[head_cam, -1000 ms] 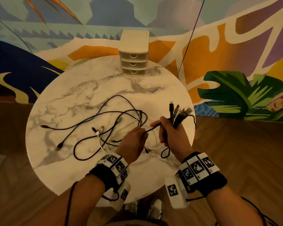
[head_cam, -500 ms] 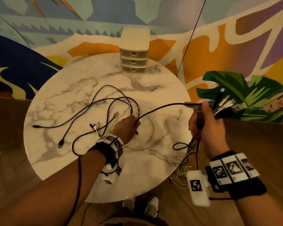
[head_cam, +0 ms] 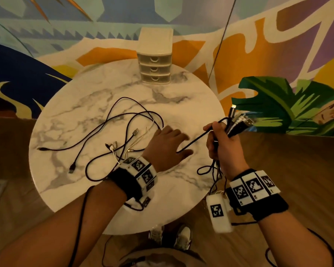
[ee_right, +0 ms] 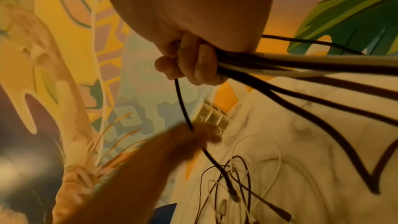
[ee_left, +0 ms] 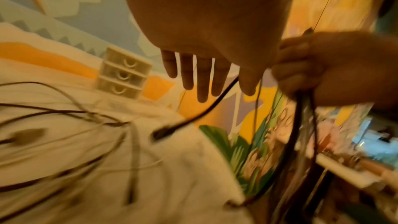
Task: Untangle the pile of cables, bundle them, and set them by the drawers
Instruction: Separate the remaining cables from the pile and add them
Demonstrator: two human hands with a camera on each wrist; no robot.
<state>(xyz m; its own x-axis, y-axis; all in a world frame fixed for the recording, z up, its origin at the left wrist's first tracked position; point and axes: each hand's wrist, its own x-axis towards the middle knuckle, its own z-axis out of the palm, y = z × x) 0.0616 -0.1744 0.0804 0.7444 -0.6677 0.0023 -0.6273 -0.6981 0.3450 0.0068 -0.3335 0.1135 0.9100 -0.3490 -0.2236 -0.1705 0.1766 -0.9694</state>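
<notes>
On the round table (head_cam: 69,182), seen from the head camera, the loose cables (head_cam: 112,143) sprawl on the side of the left hand (head_cam: 168,145) away from the right hand, with the drawers (head_cam: 155,68) at the far edge beyond them. The left hand lies flat, fingers straight and spread, over one black cable (head_cam: 196,139) that runs taut from under it up to the right hand (head_cam: 223,143), which is fisted round a bunch of plug ends (head_cam: 239,122).

From the left wrist, the fingers (ee_left: 202,77) are straight and apart; the black cable (ee_left: 206,111) passes beside them, though blur leaves it unclear whether they press it.

From the right wrist, the fingers (ee_right: 193,60) clamp the gathered cables (ee_right: 301,64), and the single black cable (ee_right: 183,105) drops from them to the left hand (ee_right: 185,139).

The cable's long axis runs hand to hand, so the next free end lies on the left hand's side, nearer that hand.
</notes>
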